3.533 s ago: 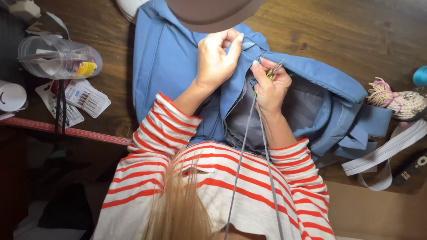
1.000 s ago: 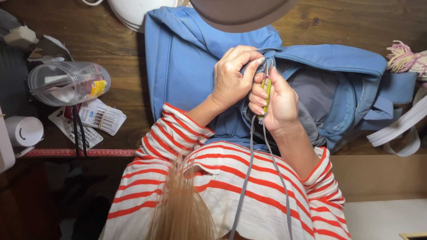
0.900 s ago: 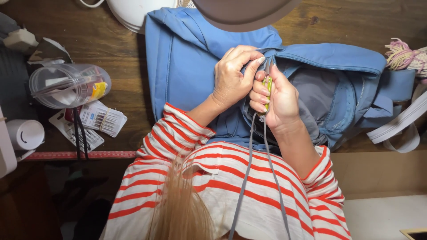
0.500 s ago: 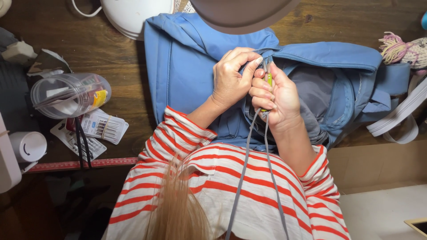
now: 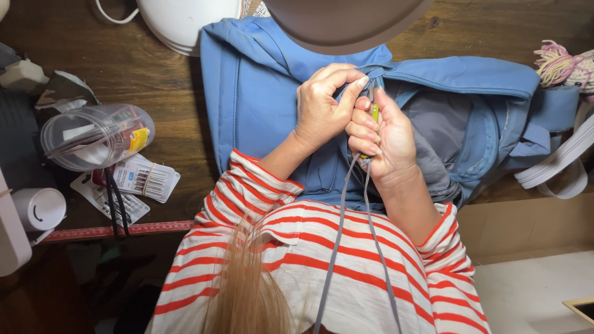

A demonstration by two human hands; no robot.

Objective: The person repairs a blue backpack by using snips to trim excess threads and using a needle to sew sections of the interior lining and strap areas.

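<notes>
The person bends over a blue backpack point(image 5: 266, 105) that lies flat on a dark wooden table point(image 5: 154, 74), its main compartment unzipped so that the grey lining point(image 5: 436, 133) shows; nothing can be made out inside it. The left hand point(image 5: 322, 108) is curled around a fold of blue fabric near the zip, thumb and forefinger pinched together, which seems meant to keep the cloth taut and steady. The right hand point(image 5: 383, 139) is closed on a small yellow-green tool point(image 5: 375, 114), of which only a sliver shows between the fingers, so its kind cannot be told. Two grey cords point(image 5: 346, 204) run from that hand down across the red-and-white striped shirt point(image 5: 322, 272), probably kept toward the body to stay out of the work.

To the left a clear plastic container point(image 5: 93, 136) lies on its side with small packets and something yellow inside. Just below it are flat needle packets point(image 5: 145, 179), a red measuring tape point(image 5: 117, 231) and a white spool point(image 5: 38, 209). A pale yarn tassel point(image 5: 560, 65) sits at the right edge, and white webbing point(image 5: 557, 164) curls beside the bag
</notes>
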